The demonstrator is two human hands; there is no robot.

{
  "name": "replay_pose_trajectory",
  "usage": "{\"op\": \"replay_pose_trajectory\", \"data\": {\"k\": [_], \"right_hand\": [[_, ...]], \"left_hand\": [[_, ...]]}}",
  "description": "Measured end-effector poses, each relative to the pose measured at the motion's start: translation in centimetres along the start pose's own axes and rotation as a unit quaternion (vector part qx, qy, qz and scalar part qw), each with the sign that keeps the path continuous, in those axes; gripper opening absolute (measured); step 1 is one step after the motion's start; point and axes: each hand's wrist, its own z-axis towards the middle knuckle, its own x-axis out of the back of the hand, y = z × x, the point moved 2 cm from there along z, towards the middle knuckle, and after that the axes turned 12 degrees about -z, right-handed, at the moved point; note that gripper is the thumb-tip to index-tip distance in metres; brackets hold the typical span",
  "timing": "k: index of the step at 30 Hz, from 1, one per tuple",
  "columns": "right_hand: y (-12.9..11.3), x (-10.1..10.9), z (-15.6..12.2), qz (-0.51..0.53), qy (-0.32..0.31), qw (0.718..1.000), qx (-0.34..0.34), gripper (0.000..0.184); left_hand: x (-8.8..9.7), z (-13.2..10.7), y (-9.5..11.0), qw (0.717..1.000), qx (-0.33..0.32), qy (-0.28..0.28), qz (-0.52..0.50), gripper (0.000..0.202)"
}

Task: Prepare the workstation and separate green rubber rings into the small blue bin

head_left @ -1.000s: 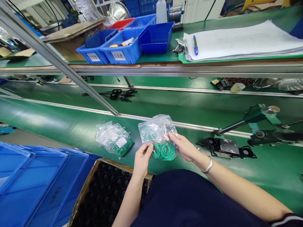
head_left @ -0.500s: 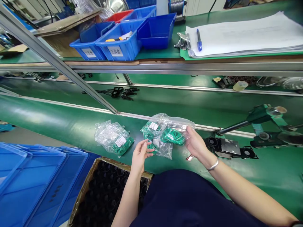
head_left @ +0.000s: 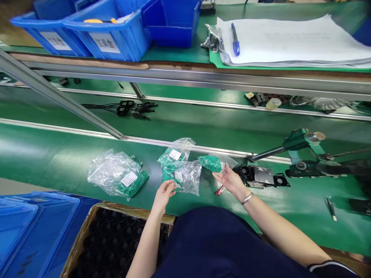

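My right hand [head_left: 230, 180] holds a clear plastic bag of green wire [head_left: 212, 163] by its edge, palm turned up, with the coiled wire on the bag's left. To the left, labelled bags of green wire [head_left: 170, 157] overlap on the green bench. My left hand [head_left: 165, 195] is at the lower edge of these bags, its fingers loosely apart and seeming to touch the plastic. Further left lies another labelled bag of green wire [head_left: 137, 184] among crumpled clear plastic [head_left: 107, 170].
A green jointed stand [head_left: 301, 166] and a black-and-silver device [head_left: 261, 175] are right of my right hand. A metal rail [head_left: 150, 141] runs behind the bags. Below left are a carton of black cups [head_left: 116, 241] and blue crates [head_left: 43, 231]. Overhead, a shelf holds blue bins [head_left: 116, 38] and papers [head_left: 275, 42].
The view has shifted right and closer. My right hand has carried its bag to the right, apart from the middle bags. My left hand stays by the middle bags.
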Motion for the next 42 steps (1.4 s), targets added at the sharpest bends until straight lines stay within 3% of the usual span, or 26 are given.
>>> {"op": "replay_pose_trajectory", "data": {"k": [6, 15, 19, 23, 27, 31, 34, 37, 39, 42], "right_hand": [[-1.9, 0.3, 0.1, -0.061, -0.104, 0.988, 0.091, 0.022], [-3.7, -0.1, -0.8, -0.128, -0.076, 0.982, 0.121, 0.037], [-2.1, 1.5, 0.4, -0.133, -0.041, 0.986, 0.092, 0.032], [1.5, 3.7, 1.5, -0.153, 0.037, 0.987, 0.014, 0.017], [4.1, 5.0, 0.5, -0.194, 0.051, 0.979, -0.039, 0.018], [4.7, 5.9, -1.7, -0.331, 0.000, 0.935, -0.129, 0.032], [4.3, 6.7, -2.2, -0.475, -0.031, 0.863, -0.172, 0.039], [3.4, 6.4, -1.5, -0.580, -0.078, 0.797, -0.152, 0.049], [2.4, 5.6, -1.0, -0.602, -0.101, 0.781, -0.134, 0.052], [1.0, 4.6, -0.6, -0.592, -0.110, 0.792, -0.100, 0.049]], "left_hand": [[-0.9, 1.7, 0.3, 0.999, 0.006, -0.023, 0.046, 0.054], [-0.1, 3.3, 0.2, 0.998, -0.022, -0.014, 0.059, 0.054], [1.3, 4.5, 0.1, 0.995, -0.056, 0.023, 0.075, 0.051], [2.8, 6.9, 0.3, 0.982, -0.129, 0.074, 0.119, 0.045], [2.9, 9.6, 1.4, 0.961, -0.190, 0.081, 0.186, 0.042], [1.5, 12.5, 3.0, 0.939, -0.219, 0.064, 0.258, 0.043], [0.0, 15.4, 4.0, 0.924, -0.218, 0.038, 0.312, 0.049], [-1.5, 18.9, 4.9, 0.910, -0.194, 0.008, 0.365, 0.062], [-2.3, 21.0, 5.4, 0.901, -0.168, -0.009, 0.399, 0.071], [-2.9, 23.2, 6.2, 0.887, -0.123, -0.036, 0.444, 0.077]]}}
